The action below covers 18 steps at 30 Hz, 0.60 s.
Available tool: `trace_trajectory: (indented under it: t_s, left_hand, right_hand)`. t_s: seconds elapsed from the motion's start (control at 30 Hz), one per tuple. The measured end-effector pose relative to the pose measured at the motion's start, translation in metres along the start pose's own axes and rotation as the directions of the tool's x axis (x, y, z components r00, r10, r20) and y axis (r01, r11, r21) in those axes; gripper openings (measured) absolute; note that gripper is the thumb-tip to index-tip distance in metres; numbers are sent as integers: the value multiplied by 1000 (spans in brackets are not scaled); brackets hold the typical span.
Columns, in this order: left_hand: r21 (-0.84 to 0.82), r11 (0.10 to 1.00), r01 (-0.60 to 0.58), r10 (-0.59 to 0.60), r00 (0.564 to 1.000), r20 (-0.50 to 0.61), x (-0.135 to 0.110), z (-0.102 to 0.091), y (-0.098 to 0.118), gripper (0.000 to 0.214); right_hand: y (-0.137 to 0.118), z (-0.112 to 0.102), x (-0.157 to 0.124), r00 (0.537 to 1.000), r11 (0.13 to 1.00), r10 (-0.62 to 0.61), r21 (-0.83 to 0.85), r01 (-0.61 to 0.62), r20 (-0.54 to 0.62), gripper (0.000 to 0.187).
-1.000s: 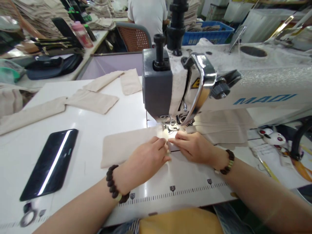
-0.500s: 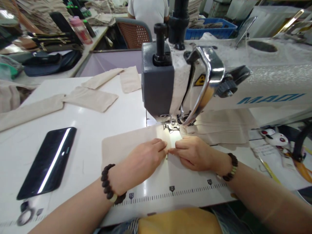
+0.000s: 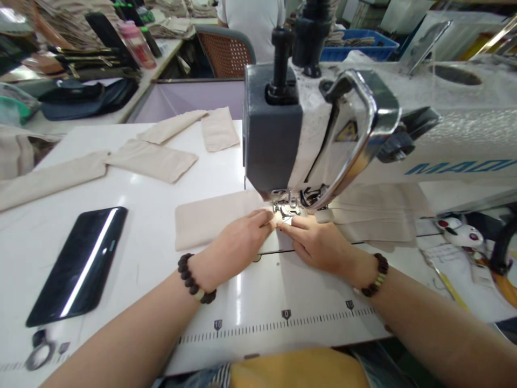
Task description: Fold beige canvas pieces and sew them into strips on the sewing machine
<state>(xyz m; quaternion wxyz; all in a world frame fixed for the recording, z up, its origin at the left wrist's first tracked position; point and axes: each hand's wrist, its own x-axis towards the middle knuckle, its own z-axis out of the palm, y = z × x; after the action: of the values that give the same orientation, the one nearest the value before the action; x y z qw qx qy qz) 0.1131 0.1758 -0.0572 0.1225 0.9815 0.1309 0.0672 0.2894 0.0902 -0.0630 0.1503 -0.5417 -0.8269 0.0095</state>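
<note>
My left hand pinches the right edge of a beige fabric piece just in front of the presser foot of the sewing machine. Close beside it, my right hand has its fingers bent and the index fingertip pressed at the same fabric edge. What lies under the right fingers is mostly hidden. To the right of the needle area, several layered beige pieces rest beneath the machine arm. Lamp light falls on the spot between my hands.
A black phone and a small ring-shaped object lie at left. Beige strips are spread behind. A yellow-handled tool and a white figure with red eyes sit at right. Beyond, a person sits on a chair.
Both hands have moved forward toward the presser foot, taking the beige fabric with them. The fabric's near edge is now farther from the table's ruler. The view has shifted slightly.
</note>
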Motion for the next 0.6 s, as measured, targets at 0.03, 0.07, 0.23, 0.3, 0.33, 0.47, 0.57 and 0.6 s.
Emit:
trace_trajectory:
  t_s: [0.03,0.07,0.23,0.3,0.33,0.47,0.57,0.6]
  left_hand:
    - [4,1000,16,-16,1000,10,1,0,-1,22]
    - [10,999,30,-31,999,16,3,-1,-3,21]
    - [59,997,50,-47,998,-43,9,-1,-9,20]
    - [71,995,75,-70,995,-70,11,-1,-11,22]
    - [78,993,88,-82,994,-76,12,-1,-12,23]
    - [96,989,117,-110,991,-78,13,-1,-14,24]
    - [80,989,125,-118,990,-81,13,-2,-15,24]
    - [70,990,118,-113,990,-80,13,-2,-15,24]
  right_hand:
    - [0,1,1,1000,1000,18,-16,-18,-4,33]
    - [0,1,2,999,999,35,-33,-35,-2,35]
    - [-1,6,3,994,991,102,-88,-99,31,40]
    - [-1,7,2,993,990,109,-95,-106,37,38]
    - [-1,7,2,993,990,108,-97,-104,36,38]
    - [-1,8,2,995,992,90,-87,-86,37,37]
    - [-1,7,2,995,992,98,-80,-95,36,37]
    - [-1,7,2,994,992,101,-79,-98,34,37]
